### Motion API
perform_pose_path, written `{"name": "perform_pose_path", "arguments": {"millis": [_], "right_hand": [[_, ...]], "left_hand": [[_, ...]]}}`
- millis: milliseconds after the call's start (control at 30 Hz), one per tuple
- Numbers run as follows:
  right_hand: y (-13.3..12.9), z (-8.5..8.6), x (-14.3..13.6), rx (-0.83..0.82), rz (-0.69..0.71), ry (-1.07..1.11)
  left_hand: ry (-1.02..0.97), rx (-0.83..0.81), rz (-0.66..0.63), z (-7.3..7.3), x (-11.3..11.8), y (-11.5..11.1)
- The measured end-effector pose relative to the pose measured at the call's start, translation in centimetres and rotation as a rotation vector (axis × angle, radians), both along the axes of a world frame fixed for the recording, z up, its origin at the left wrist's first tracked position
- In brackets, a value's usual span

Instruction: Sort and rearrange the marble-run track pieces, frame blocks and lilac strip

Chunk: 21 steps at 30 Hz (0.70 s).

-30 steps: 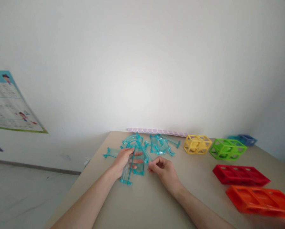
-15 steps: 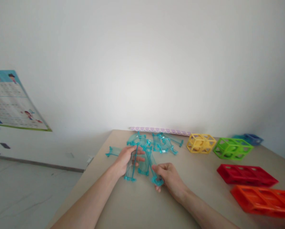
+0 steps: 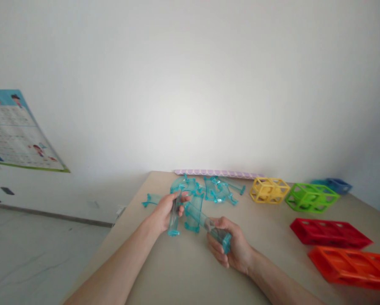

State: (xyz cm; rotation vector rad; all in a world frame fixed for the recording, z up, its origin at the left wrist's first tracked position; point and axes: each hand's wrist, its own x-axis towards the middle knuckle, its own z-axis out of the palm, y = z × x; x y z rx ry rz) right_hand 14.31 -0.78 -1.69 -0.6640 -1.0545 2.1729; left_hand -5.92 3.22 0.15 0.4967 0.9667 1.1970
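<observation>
In my left hand [image 3: 168, 210] is a clear teal plastic piece [image 3: 174, 216], held upright between thumb and fingers. My right hand [image 3: 229, 243] is wrapped round another teal plastic piece [image 3: 199, 215], which slants up and left from the palm. Behind the hands, several similar teal pieces [image 3: 220, 190] lie on the table in a loose pile. One flat teal piece [image 3: 194, 222] rests between the two hands, and one more [image 3: 152, 199] is just left of my left hand.
On the table [image 3: 177, 271], to the right, stand yellow [image 3: 268, 190], green [image 3: 312, 198], red [image 3: 331, 233] and orange [image 3: 351, 267] frame blocks, with blue ones [image 3: 337, 185] farther back. A purple patterned strip [image 3: 218, 173] lies along the wall. A poster [image 3: 18, 135] hangs left.
My right hand has turned and shifted slightly right, tilting its teal piece away from the left one. The left piece has turned narrower to view, and the left fingers are more curled.
</observation>
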Motion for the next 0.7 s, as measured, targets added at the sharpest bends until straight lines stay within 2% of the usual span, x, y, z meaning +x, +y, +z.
{"name": "perform_pose_path", "arguments": {"millis": [133,300,433,567,700], "right_hand": [[-0.2,0.3,0.1,0.065,-0.057,0.111],[-0.5,0.7,-0.2,0.274,-0.162,0.204],[-0.8,1.0,-0.4,0.336,-0.229,0.203],[-0.8,0.7,-0.3,0.424,-0.179,0.119],[-1.2,0.3,-0.5,0.558,-0.074,-0.018]], "left_hand": [[-0.036,0.005,-0.007,0.5,0.1,-0.1],[-0.108,0.136,0.031,1.1,0.9,-1.0],[-0.184,0.237,-0.004,1.3,2.0,-2.1],[-0.183,0.304,-0.148,1.3,3.2,-3.2],[-0.148,0.282,-0.178,1.4,3.7,-3.8]]}}
